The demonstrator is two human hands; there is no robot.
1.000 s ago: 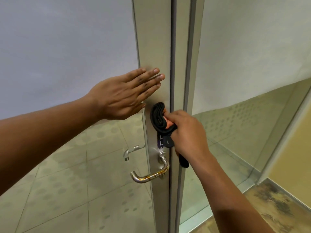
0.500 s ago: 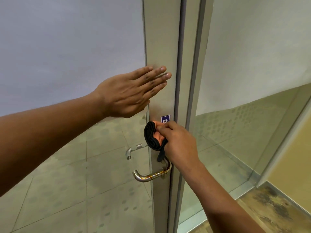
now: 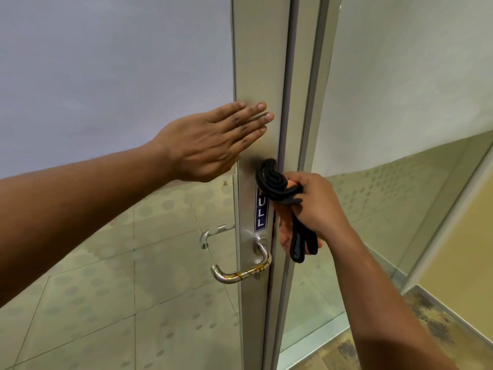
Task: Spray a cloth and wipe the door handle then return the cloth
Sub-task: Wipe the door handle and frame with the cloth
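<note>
A silver lever door handle point(image 3: 240, 272) with rusty stains sticks out of the metal door stile point(image 3: 256, 76), below a blue PULL label point(image 3: 261, 209). My right hand point(image 3: 314, 206) grips a bunched orange cloth with black edging point(image 3: 277, 188), pressed against the stile above the label; a loose end hangs down beside the handle. My left hand point(image 3: 213, 140) lies flat with straight fingers against the stile and frosted glass, higher up and to the left.
The door is glass, frosted above point(image 3: 106, 76) and see-through below, where a second handle point(image 3: 213, 233) shows on the far side. A fixed glass panel point(image 3: 400, 102) stands to the right. Worn floor point(image 3: 426, 329) lies at lower right.
My right hand went down to just above the handle with the cloth, then came back up along the stile, uncovering the PULL label. My left hand stayed flat on the door.
</note>
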